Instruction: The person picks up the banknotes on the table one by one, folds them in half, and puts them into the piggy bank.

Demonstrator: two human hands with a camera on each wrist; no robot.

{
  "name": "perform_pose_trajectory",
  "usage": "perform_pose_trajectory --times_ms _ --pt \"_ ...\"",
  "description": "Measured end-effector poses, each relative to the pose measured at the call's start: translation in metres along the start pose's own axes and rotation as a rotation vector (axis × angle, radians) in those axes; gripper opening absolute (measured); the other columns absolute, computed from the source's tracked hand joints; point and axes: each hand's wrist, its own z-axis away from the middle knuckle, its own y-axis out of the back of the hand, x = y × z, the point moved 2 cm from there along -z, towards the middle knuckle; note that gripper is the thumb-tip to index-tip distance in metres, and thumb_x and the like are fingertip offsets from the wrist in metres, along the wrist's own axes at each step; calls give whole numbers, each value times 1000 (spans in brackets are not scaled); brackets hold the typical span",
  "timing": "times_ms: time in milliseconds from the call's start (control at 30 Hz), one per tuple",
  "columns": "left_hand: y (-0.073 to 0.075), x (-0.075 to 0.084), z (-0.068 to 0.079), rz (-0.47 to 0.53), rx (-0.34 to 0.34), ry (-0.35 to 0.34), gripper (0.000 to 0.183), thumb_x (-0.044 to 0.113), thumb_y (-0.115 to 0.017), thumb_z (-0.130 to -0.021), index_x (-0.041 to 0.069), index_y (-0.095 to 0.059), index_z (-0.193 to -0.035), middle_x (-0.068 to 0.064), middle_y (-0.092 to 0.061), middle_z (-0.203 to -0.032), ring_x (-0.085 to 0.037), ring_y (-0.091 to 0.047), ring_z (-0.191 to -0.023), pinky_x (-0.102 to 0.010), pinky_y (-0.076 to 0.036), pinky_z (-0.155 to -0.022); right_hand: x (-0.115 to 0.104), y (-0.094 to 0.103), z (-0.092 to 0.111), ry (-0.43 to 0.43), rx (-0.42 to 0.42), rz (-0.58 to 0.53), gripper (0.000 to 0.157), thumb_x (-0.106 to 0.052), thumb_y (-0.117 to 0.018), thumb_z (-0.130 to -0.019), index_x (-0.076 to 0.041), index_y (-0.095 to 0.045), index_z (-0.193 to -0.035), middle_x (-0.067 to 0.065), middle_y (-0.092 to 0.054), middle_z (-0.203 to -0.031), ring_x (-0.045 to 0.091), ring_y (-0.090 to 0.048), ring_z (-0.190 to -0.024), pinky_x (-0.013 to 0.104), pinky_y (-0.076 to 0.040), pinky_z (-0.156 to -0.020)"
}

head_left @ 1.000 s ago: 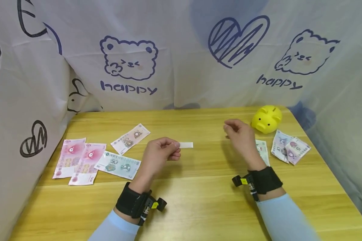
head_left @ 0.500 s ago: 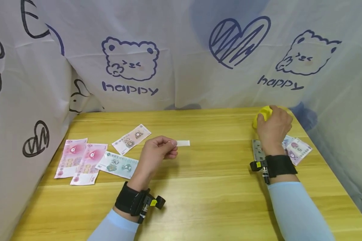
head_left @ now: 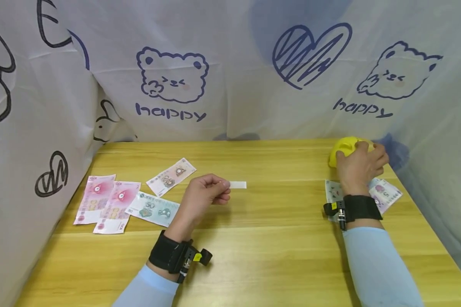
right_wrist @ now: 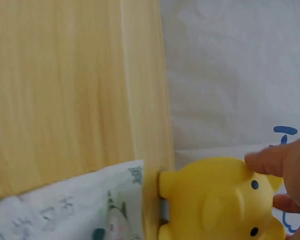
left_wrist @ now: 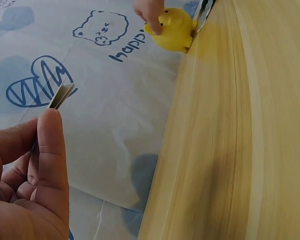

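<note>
My left hand (head_left: pixel 204 196) pinches a small folded paper, its pale strip (head_left: pixel 238 185) sticking out past the thumb to the right. In the left wrist view the folded paper (left_wrist: pixel 60 96) appears edge-on, with its layers slightly parted above the fingertips. At the back right, my right hand (head_left: pixel 359 169) grips a yellow piggy bank (head_left: pixel 339 152) from above, thumb on the near side and fingers curled over its top. The right wrist view has the piggy bank (right_wrist: pixel 215 200) close up, eyes showing, with a fingertip against its head.
Two pink 100 notes (head_left: pixel 94 198), a green 50 note (head_left: pixel 153 209) and a brownish note (head_left: pixel 171 177) lie at the left. Under the right wrist is a greenish note (head_left: pixel 333 189); a purple 5 note (head_left: pixel 386 194) lies beside it. A printed cloth (head_left: pixel 246 102) stands behind the table.
My right hand has moved right onto the piggy bank and taken hold of it; the piggy bank now looks turned. The left hand has stayed nearly in place with the folded paper.
</note>
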Motion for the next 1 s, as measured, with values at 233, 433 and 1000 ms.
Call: perform_pose_trajectory --times_ms 233,433,1000 --pt "-1 -2 -1 5 -21 -3 21 17 -67 -92 -3 -66 -97 -30 -65 -94 -25 -68 -74 -35 -61 -69 3 -7 3 -5 -98 -42 81 -40 -63 -90 -8 -21 -151 29 -18 -148 47 -25 -128 65 -36 -99" --pt "0 -3 -3 0 -25 -10 22 17 -66 -92 -5 -66 -97 -24 -67 -89 -24 -68 -73 -34 -61 -68 -8 -14 14 84 -113 -36 85 -41 -68 -87 -8 -23 -152 30 -21 -145 49 -23 -126 64 -38 -96" --pt "1 -6 -6 5 0 8 19 14 -66 -92 -4 -66 -96 -32 -66 -94 -24 -69 -73 -34 -61 -69 -95 -64 98 435 -138 -127 77 -40 -78 -79 -10 -42 -141 27 -34 -133 44 -33 -115 54 -49 -77"
